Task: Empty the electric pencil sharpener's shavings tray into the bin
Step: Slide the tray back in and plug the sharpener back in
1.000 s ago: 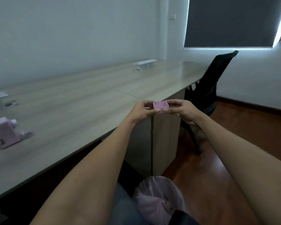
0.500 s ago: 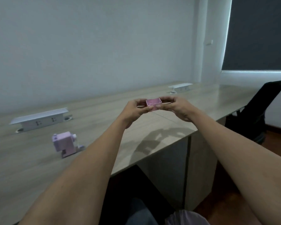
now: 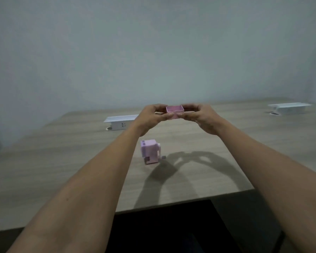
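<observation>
A small pink shavings tray (image 3: 174, 110) is held upright, open side up, at arm's length above the wooden desk (image 3: 62, 161). My left hand (image 3: 151, 118) pinches its left end and my right hand (image 3: 202, 116) pinches its right end. Below my hands, the pale pink pencil sharpener (image 3: 150, 152) stands on the desk, just right of my left forearm. The tray looks empty from here. The bin is out of view.
A white socket box (image 3: 119, 121) sits on the desk behind my left hand, and a second one (image 3: 289, 108) lies at the far right. A plain wall stands behind the desk. Dark space lies under the desk's front edge.
The view has swung left from the bin and chair to the desk. The bin has left the view. Both hands still hold the tray, now above the sharpener.
</observation>
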Demonstrator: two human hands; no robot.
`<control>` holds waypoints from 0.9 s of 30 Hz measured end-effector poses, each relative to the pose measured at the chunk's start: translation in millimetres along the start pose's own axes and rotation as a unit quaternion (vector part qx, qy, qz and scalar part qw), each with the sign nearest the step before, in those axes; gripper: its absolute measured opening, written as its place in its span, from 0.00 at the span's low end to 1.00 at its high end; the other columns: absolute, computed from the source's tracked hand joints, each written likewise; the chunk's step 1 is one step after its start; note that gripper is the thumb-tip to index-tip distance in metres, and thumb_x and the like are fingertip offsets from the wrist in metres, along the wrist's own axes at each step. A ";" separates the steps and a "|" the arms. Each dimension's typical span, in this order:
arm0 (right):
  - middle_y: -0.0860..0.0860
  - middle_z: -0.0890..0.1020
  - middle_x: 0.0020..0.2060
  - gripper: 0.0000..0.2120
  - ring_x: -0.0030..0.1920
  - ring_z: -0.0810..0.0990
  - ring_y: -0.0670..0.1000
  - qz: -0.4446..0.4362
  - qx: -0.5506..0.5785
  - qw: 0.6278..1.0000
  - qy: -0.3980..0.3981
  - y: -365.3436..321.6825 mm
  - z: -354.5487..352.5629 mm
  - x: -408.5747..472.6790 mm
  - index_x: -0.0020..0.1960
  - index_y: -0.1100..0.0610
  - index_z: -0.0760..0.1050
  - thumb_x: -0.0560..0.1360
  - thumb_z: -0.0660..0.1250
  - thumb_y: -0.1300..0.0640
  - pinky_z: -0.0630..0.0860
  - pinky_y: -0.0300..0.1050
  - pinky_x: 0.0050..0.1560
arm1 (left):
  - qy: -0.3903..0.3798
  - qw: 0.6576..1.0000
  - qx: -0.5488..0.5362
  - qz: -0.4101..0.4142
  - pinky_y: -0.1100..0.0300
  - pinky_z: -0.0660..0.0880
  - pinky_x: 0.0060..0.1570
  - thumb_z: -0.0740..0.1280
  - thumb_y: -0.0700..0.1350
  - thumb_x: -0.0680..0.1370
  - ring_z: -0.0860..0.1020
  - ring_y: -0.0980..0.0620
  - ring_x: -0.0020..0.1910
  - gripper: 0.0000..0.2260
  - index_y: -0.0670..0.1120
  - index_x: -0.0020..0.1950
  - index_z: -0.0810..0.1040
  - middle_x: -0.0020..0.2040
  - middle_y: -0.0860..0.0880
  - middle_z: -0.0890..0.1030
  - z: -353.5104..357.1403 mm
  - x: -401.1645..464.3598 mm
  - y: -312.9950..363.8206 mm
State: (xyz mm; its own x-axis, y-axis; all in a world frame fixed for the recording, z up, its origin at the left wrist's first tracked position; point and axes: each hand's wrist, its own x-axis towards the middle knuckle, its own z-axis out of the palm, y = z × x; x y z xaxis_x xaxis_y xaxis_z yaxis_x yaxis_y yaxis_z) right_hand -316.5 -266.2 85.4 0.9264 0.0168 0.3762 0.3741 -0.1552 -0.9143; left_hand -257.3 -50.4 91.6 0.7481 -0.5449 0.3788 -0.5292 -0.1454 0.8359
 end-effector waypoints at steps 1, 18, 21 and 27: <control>0.56 0.87 0.54 0.17 0.53 0.85 0.48 -0.001 0.003 1.000 -0.009 1.6 10.1 5.1 0.61 0.63 0.81 0.73 0.75 0.65 0.78 0.39 0.56 | 0.009 1.000 0.004 -0.003 0.63 0.78 0.51 0.74 0.48 0.76 0.82 0.51 0.61 0.20 0.44 0.67 0.80 0.60 0.48 0.85 -9.2 -3.5 -4.8; 0.55 0.84 0.60 0.27 0.63 0.82 0.51 0.066 -0.059 0.993 -0.075 56.9 87.3 26.8 0.67 0.62 0.79 0.69 0.79 0.60 0.74 0.37 0.55 | 0.106 0.990 -0.008 -0.094 0.64 0.75 0.58 0.73 0.43 0.77 0.81 0.45 0.64 0.20 0.40 0.68 0.78 0.62 0.41 0.83 -96.9 -87.4 -83.5; 0.55 0.85 0.60 0.26 0.64 0.82 0.52 0.086 -0.069 0.990 -0.084 68.5 81.8 18.3 0.67 0.62 0.79 0.70 0.79 0.61 0.74 0.36 0.55 | 0.108 0.987 -0.008 -0.117 0.67 0.76 0.54 0.73 0.41 0.77 0.81 0.47 0.61 0.20 0.39 0.69 0.78 0.63 0.40 0.82 -100.5 -102.9 -101.4; 0.53 0.84 0.62 0.27 0.63 0.81 0.51 0.108 -0.069 0.987 -0.101 83.4 76.1 7.5 0.68 0.62 0.78 0.70 0.78 0.62 0.76 0.37 0.58 | 0.058 0.980 -0.008 -0.188 0.60 0.80 0.56 0.74 0.40 0.76 0.82 0.45 0.58 0.19 0.39 0.66 0.79 0.61 0.38 0.83 -87.5 -124.7 -119.1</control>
State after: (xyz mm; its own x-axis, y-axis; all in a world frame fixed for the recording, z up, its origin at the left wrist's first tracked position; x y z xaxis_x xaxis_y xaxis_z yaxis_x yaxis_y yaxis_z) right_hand -275.1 -203.8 0.5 0.9789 0.1622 0.1245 0.1702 -0.3096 -0.9355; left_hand -252.6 107.1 -20.5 0.9299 -0.3580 0.0849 -0.2024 -0.3051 0.9305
